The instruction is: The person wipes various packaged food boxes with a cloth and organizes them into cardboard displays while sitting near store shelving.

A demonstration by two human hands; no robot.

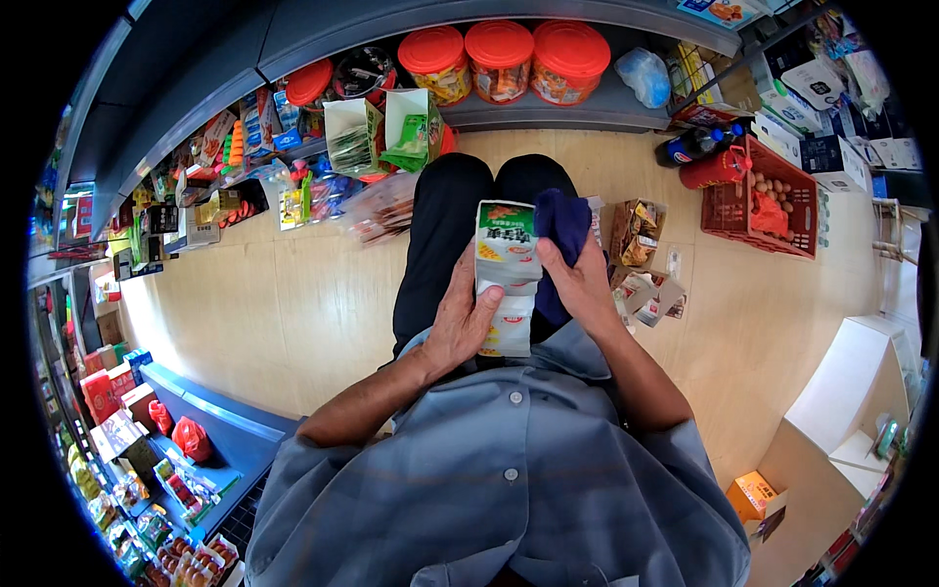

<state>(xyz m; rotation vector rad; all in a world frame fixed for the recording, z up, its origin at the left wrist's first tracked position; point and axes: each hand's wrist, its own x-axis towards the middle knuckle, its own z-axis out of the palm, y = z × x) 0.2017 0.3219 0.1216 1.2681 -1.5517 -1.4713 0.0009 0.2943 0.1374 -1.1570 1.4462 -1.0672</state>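
Head camera view: seated low, knees [455,196] drawn together, a person holds a strip of white, green-topped packets [513,272] over the lap, directly between both hands. The left hand [458,318] clasps them from the side, thumb laid across the printed face, apparently to keep the strip flat and steady. Opposite, the right hand [584,281] grips a bunched purple cloth [562,213] against the packets' right edge (whether the packets are joined or merely overlapping cannot be told), a hold that seems to leave the printed side uncovered. The lap likely serves as a rest, close to both hands.

The packets look slick and creased, with squared corners; the cloth is soft, matte and rumpled. Ahead of the hands, round plastic tubs [499,61] with ridged red lids line a grey shelf [626,110], probably lined up for easy reach. Beyond the left hand, two card cartons [415,119] stand with their tops open, seemingly so their contents show. Just beside the right hand is a small card box [639,233]; farther right, a latticed red plastic crate [729,207] cradles smooth brown eggs [771,186].
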